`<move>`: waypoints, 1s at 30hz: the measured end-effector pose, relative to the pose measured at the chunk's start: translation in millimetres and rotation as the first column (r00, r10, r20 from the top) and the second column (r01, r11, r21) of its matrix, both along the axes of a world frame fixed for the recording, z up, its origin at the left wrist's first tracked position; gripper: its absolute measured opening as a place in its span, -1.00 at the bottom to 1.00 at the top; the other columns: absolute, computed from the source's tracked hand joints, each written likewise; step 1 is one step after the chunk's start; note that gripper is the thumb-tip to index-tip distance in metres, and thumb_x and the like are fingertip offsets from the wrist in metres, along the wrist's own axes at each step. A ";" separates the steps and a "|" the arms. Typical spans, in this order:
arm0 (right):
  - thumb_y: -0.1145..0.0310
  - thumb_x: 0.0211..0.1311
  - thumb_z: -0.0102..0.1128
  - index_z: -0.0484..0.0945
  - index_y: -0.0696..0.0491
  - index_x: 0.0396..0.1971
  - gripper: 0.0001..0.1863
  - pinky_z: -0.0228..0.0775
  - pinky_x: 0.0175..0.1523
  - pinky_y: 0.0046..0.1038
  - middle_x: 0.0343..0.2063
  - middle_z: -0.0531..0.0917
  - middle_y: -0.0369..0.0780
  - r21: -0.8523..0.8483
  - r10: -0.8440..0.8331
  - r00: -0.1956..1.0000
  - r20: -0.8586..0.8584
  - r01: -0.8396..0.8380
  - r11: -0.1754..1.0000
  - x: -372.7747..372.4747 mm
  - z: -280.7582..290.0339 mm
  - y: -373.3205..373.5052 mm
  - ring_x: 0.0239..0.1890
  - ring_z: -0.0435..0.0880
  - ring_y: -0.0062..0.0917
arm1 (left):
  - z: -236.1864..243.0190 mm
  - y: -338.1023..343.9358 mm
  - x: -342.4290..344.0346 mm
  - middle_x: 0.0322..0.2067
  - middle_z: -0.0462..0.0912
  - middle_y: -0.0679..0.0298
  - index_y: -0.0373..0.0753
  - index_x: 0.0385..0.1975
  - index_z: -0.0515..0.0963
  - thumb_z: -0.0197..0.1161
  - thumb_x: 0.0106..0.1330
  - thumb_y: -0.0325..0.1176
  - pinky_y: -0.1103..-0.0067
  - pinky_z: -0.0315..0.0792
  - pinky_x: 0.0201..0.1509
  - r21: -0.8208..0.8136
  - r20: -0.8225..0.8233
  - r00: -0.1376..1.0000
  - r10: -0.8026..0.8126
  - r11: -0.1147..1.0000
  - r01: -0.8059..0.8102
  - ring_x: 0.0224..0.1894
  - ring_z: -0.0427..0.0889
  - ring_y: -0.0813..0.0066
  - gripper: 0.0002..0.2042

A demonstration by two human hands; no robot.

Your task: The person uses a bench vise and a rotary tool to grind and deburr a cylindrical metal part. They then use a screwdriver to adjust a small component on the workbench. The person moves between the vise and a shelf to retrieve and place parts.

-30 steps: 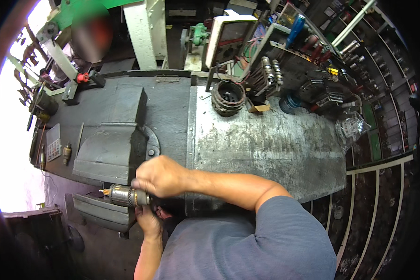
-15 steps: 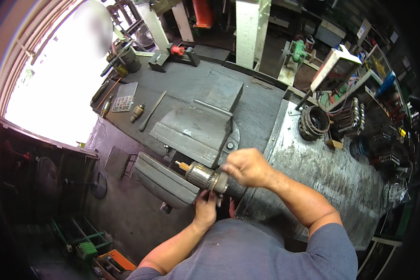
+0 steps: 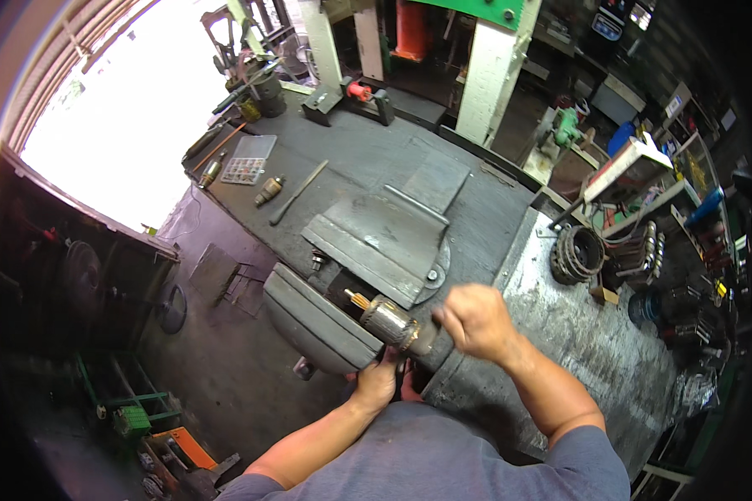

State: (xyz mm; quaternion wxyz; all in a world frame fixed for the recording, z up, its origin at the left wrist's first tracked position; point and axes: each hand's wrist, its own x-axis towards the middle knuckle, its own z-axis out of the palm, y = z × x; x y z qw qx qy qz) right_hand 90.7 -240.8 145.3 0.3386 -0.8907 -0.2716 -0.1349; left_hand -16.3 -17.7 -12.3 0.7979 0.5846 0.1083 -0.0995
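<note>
- Diagonally, a silver, copper-tipped metal cylinder (image 3: 388, 322) is set in the grey steel vise (image 3: 376, 242).
- Its lower end is flanked by left hand (image 3: 374, 387) and right hand (image 3: 479, 321).
- Right fingers are curled together; left grip cannot be told.

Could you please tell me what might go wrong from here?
The armature sits near one end of the vise; if loosely held, it might slip and fall. The left hand is close to both, so its fingers could get pinched. The right hand is near the vise too and might knock its edge.
</note>
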 end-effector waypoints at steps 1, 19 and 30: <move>0.29 0.29 0.51 0.47 0.00 -0.56 -0.64 0.49 -0.38 -0.14 -0.57 0.54 -0.16 0.024 0.144 0.984 0.101 -0.147 0.989 -1.7 5.9 2.3 -0.51 0.62 -0.17 | -7.4 -4.4 0.6 -0.24 0.69 0.34 -0.26 -0.03 0.70 0.24 0.74 -0.18 0.50 0.48 -0.14 0.179 0.078 0.996 0.049 0.982 -0.062 -0.24 0.58 0.53 -0.74; 0.35 0.42 0.41 0.44 0.11 -0.59 -0.60 0.29 -0.40 -0.04 -0.63 0.45 -0.07 0.091 -0.116 0.986 -0.123 0.128 0.988 10.5 -27.1 -5.5 -0.57 0.49 -0.01 | -19.8 -20.3 17.5 -0.31 0.58 0.46 -0.25 0.05 0.69 0.19 0.75 0.00 0.50 0.46 -0.09 -0.018 0.096 0.973 -0.211 0.977 0.214 -0.26 0.50 0.56 -0.61; 0.38 0.44 0.34 0.42 0.14 -0.60 -0.60 0.31 -0.37 -0.03 -0.63 0.46 -0.02 0.075 -0.039 0.993 -0.108 0.048 0.996 8.3 -29.5 -7.7 -0.54 0.51 0.04 | 20.2 -13.6 7.8 -0.38 0.55 0.44 -0.20 -0.14 0.71 0.26 0.69 0.13 0.54 0.41 -0.16 -0.123 0.019 0.990 -0.143 0.982 0.144 -0.34 0.42 0.58 -0.55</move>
